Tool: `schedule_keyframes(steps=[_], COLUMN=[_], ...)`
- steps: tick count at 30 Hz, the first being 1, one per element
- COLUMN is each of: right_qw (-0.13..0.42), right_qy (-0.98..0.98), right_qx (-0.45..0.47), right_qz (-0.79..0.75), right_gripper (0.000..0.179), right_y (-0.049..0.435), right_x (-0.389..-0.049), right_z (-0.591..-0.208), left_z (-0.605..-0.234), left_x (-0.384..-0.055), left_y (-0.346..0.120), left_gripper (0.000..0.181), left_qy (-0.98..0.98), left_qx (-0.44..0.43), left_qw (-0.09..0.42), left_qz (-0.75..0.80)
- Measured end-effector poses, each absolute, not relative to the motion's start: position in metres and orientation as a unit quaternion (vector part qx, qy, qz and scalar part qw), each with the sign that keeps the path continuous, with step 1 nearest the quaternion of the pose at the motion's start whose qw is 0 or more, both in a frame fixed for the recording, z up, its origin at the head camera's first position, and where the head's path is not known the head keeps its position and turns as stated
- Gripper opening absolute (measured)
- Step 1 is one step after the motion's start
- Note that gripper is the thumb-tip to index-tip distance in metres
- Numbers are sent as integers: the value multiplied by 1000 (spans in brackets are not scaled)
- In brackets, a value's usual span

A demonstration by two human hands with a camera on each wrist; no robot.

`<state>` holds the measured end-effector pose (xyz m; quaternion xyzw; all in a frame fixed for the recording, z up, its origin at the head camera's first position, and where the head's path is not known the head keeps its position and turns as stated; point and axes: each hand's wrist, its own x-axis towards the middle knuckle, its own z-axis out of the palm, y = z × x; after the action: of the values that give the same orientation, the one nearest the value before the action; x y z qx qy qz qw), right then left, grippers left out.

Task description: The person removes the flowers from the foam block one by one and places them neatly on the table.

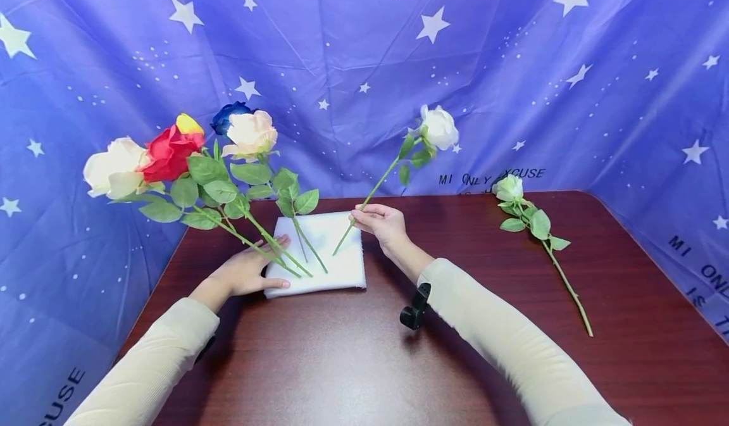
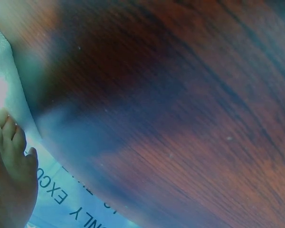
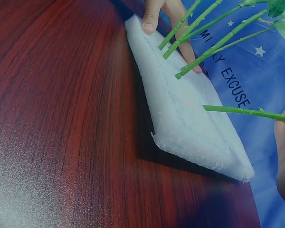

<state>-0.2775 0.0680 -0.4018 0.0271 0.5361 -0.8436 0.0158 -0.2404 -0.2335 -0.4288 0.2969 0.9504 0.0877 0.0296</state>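
Note:
A white foam block lies on the table, with several artificial roses standing tilted in it: a cream rose, a red rose, a yellow rose, a blue rose and a peach rose. My left hand presses on the block's left side, fingers spread around the stems. Above the block's right part, my right hand pinches the stem of a white rose. Its stem's cut end is at the foam's top; whether it has entered I cannot tell.
Another white rose lies on the dark red wooden table at the right, its stem pointing toward the front. A purple-blue curtain with stars surrounds the table's back and sides. A black wrist camera sits under my right cuff.

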Motion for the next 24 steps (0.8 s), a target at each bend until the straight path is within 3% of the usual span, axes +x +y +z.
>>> schedule_keyframes(steps=[5, 18, 24], right_qw=[26, 21, 2], right_qy=[542, 535, 514], right_qx=[16, 5, 10], right_qz=[-840, -844, -858], right_gripper=[32, 38, 20], right_y=[69, 74, 84], right_x=[-278, -274, -277], right_z=[-401, -397, -391], left_z=[-429, -428, -429], left_x=[-240, -240, -239], left_y=[-234, -232, -233], left_gripper=[93, 93, 94], left_qy=[952, 955, 955], left_qx=[295, 282, 283], left_qw=[29, 49, 42], left_qz=[82, 82, 79])
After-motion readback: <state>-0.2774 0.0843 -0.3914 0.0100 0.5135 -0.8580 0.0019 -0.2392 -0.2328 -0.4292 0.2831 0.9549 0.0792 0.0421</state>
